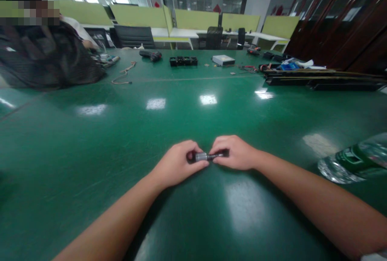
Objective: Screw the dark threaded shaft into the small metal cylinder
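A small dark cylindrical object with a clear or silvery middle [201,156] lies sideways between my two hands, low over the green table [181,120]. My left hand [181,161] is closed round its thicker left end, thumb below and fingers above. The thin right part, with a dark tip, is between the thumb and fingers of my right hand [234,153]. Both hands are close together, fingertips nearly touching. What exactly the object is cannot be made out.
A plastic bottle [356,160] lies at the right. Along the far side are a black bag [48,55], a cord [122,76], a dark tool [150,55], a black part [183,61], a silver box [223,60] and long black strips [302,79]. A person sits behind the bag.
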Demonstrator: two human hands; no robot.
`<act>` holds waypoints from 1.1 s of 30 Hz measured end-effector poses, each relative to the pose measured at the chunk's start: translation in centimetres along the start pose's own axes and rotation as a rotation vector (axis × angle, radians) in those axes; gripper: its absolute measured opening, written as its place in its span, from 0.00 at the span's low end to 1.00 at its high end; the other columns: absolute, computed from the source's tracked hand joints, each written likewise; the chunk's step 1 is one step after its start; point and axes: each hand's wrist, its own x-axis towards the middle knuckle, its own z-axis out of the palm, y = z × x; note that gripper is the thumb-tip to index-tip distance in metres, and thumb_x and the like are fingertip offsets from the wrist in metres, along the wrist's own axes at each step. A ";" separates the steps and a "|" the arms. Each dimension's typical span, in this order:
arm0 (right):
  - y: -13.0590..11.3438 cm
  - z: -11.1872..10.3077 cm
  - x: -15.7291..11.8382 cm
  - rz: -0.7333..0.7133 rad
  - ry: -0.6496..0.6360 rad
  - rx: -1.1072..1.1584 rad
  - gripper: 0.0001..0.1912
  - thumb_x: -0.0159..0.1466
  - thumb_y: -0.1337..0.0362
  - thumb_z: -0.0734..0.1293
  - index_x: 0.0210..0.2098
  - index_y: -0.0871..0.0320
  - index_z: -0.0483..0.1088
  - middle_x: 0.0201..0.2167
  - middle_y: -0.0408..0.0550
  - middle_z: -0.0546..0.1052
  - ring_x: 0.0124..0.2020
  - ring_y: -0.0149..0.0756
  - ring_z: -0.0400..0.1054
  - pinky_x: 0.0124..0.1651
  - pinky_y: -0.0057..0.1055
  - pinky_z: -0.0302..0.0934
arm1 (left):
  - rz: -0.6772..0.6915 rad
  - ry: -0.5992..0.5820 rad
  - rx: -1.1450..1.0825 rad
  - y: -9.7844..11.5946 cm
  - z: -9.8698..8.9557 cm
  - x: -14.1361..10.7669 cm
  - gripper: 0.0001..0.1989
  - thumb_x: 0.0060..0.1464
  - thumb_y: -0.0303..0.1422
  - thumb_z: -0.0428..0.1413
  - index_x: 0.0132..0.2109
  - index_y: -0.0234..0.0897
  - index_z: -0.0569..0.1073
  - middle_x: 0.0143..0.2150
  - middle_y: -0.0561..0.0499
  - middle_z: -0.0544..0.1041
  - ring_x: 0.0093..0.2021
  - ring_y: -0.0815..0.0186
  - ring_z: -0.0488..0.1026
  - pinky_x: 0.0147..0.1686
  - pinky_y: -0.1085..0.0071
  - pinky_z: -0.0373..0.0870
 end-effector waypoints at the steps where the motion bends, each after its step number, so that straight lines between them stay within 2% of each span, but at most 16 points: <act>1: 0.0 0.0 0.0 -0.003 0.001 -0.002 0.09 0.59 0.70 0.71 0.40 0.57 0.79 0.37 0.48 0.80 0.38 0.36 0.73 0.44 0.31 0.66 | 0.001 0.000 -0.002 0.0 0.0 0.0 0.13 0.54 0.43 0.62 0.37 0.38 0.76 0.31 0.52 0.74 0.31 0.65 0.70 0.31 0.71 0.63; 15: -0.1 -0.2 -0.1 -0.023 0.010 0.001 0.09 0.58 0.70 0.71 0.38 0.58 0.78 0.36 0.48 0.80 0.38 0.37 0.73 0.43 0.32 0.66 | 0.000 -0.003 0.005 0.2 0.0 -0.1 0.12 0.54 0.42 0.62 0.37 0.38 0.76 0.32 0.52 0.75 0.32 0.65 0.70 0.31 0.71 0.62; 20: -0.2 -0.3 -0.1 -0.020 0.020 0.005 0.08 0.57 0.70 0.71 0.37 0.58 0.78 0.34 0.48 0.79 0.36 0.36 0.73 0.41 0.31 0.65 | 0.001 -0.006 0.004 0.2 0.0 -0.1 0.12 0.54 0.42 0.62 0.37 0.38 0.76 0.32 0.52 0.74 0.32 0.65 0.70 0.32 0.71 0.62; 26: -0.3 -0.3 -0.1 0.018 0.004 -0.017 0.06 0.59 0.65 0.73 0.37 0.59 0.79 0.31 0.47 0.78 0.33 0.34 0.71 0.37 0.29 0.62 | 0.008 -0.004 0.003 0.0 0.1 -0.1 0.11 0.54 0.42 0.62 0.38 0.38 0.76 0.32 0.53 0.74 0.32 0.65 0.70 0.32 0.71 0.62; 33: -0.1 -0.3 -0.2 0.019 0.013 -0.031 0.04 0.59 0.66 0.72 0.35 0.59 0.78 0.30 0.46 0.77 0.31 0.33 0.70 0.35 0.28 0.61 | -0.005 0.000 0.009 -0.1 0.2 -0.1 0.12 0.54 0.42 0.62 0.38 0.38 0.76 0.32 0.53 0.74 0.32 0.65 0.70 0.32 0.71 0.62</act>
